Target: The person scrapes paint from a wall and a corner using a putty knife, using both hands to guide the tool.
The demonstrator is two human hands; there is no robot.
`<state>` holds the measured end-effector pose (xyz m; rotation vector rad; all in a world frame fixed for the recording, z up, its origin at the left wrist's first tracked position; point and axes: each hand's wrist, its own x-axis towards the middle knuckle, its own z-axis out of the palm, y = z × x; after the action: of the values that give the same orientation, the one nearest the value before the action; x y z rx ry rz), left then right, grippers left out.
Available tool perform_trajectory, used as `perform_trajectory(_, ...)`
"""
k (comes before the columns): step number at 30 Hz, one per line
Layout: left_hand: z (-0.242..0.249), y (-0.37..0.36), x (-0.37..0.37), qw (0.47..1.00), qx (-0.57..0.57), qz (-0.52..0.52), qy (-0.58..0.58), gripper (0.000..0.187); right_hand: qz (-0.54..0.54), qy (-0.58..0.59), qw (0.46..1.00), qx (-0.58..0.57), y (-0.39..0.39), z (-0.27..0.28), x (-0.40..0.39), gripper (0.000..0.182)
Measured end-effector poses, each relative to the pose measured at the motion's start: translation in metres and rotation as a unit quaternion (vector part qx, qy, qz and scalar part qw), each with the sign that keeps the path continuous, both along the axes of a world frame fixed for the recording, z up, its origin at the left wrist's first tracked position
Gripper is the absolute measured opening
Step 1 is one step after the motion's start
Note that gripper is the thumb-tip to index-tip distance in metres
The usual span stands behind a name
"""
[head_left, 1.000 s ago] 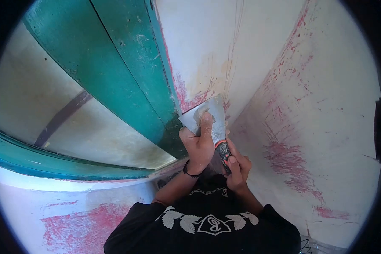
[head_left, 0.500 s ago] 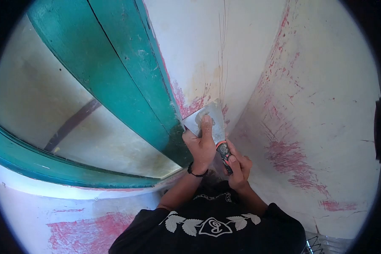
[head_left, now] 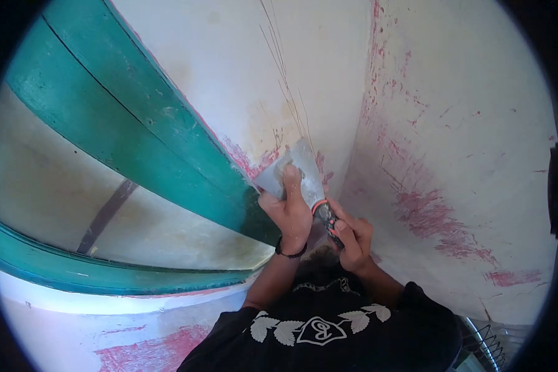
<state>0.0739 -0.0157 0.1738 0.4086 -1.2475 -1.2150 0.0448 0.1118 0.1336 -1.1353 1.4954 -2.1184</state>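
Observation:
A wide putty knife (head_left: 308, 180) lies with its metal blade against the pale wall (head_left: 229, 80), beside the green frame. My right hand (head_left: 355, 242) is wrapped round its black and orange handle. On the blade, my left hand (head_left: 292, 214) presses with its thumb, over a grey smear; its other fingers are partly hidden behind the blade's lower left edge. Red patches (head_left: 245, 160) show on the wall just left of the blade. Thin dark lines run up the wall above it.
A green frame (head_left: 136, 130) around a cloudy pane (head_left: 161, 211) stands close on the left. To the right, another wall with red scuffs (head_left: 431, 214) meets this one at a corner. Dark wire coils (head_left: 487, 344) show at the lower right.
The view has shifted, so the frame and walls sit further left. Both hands keep their hold on the putty knife, which stays at about the same spot on the wall.

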Motion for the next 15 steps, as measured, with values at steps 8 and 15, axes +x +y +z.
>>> perform_trajectory(8, -0.023, 0.004, 0.006, 0.991, 0.106, -0.08, -0.007, 0.03, 0.027, 0.005, 0.998, 0.05, 0.011, -0.004, -0.004, 0.043)
perform_trajectory(15, 0.004, -0.008, -0.005, 1.0, -0.004, -0.001, -0.018, 0.03, 0.016, 0.031, 0.999, 0.008, -0.002, 0.011, -0.014, 0.043)
